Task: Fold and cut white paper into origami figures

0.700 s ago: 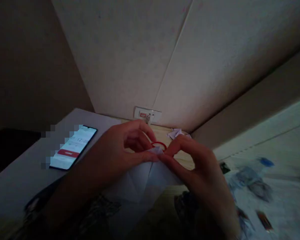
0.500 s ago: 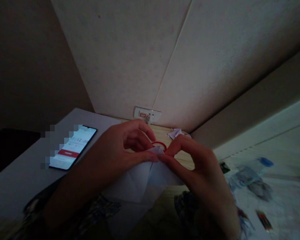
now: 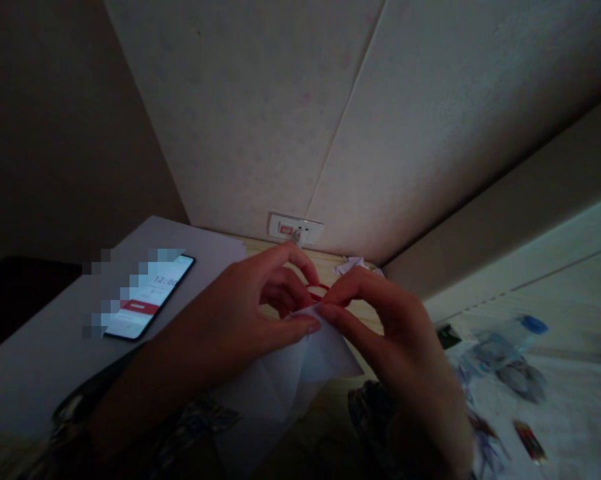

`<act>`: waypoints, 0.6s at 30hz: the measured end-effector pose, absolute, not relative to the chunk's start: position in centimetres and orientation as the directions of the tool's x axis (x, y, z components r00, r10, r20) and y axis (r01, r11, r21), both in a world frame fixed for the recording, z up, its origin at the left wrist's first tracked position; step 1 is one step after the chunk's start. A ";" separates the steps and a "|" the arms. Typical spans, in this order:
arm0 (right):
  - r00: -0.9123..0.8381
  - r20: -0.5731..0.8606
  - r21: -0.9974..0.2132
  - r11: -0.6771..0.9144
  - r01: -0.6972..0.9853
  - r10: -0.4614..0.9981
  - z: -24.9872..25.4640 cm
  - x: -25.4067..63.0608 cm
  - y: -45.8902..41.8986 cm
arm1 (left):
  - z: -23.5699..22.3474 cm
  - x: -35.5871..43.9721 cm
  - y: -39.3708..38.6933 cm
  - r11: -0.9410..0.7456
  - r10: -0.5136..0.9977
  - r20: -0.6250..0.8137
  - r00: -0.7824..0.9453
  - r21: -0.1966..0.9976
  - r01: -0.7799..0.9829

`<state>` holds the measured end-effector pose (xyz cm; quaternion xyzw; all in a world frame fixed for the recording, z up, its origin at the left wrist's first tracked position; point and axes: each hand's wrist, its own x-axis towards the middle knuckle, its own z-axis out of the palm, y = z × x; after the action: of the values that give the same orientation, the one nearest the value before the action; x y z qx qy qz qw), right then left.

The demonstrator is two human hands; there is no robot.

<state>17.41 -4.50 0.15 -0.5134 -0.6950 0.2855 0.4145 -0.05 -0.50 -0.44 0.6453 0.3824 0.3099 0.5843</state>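
While a creased white paper is held over the counter, the left hand and right hand pinch its upper end, partly screening a red ring behind. Folded paper pieces lie beyond, near a wall socket; a lit phone rests on pale sheets at left, a blue-capped bottle lies right.

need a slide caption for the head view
Left hand and right hand hold folded pale paper, with a lit phone lying to the left.
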 end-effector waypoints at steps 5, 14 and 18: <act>-0.102 0.316 -0.795 0.322 0.514 0.943 0.2 17.0 -4.9 | -0.4 0.0 -0.6 -0.048 0.873 -0.033 0.487 0.987 0.152; -0.058 0.317 -0.799 0.299 0.522 0.947 0.2 16.6 -5.0 | -0.5 -0.1 -0.5 0.000 0.874 -0.045 0.484 0.996 0.093; -0.054 0.317 -0.793 0.296 0.533 0.947 0.3 16.5 -5.1 | -0.6 -0.1 -0.5 0.009 0.876 -0.052 0.479 0.996 0.091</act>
<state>16.49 -5.14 0.26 -0.5409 -0.6839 0.2437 0.4247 -0.11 -0.46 -0.57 0.6216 0.3892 0.3303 0.5941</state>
